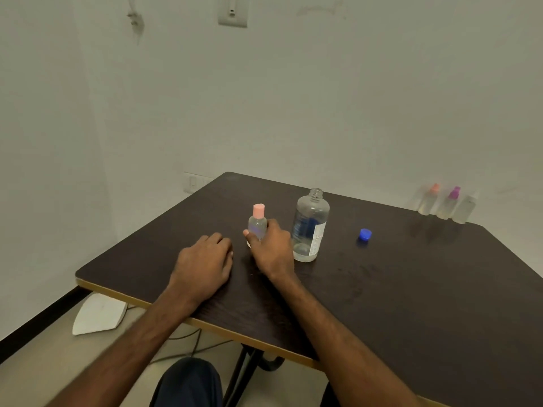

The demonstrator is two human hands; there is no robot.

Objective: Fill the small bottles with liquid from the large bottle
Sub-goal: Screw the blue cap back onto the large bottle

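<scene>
the left hand (202,265) rests flat and empty on the dark desk (411,289). the right hand (271,248) has its grip clamped on an upright, pink-capped small bottle (258,223), just beside the uncapped, nearly drained large bottle (310,226). its blue cap (365,234) lies apart. three small bottles (448,204) stand by the pale wall (293,98), apparently filled, so little seems left.

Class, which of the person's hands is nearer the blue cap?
Right. The right hand grips the pink-capped bottle, left of the blue cap; the left hand rests farther left.
</scene>
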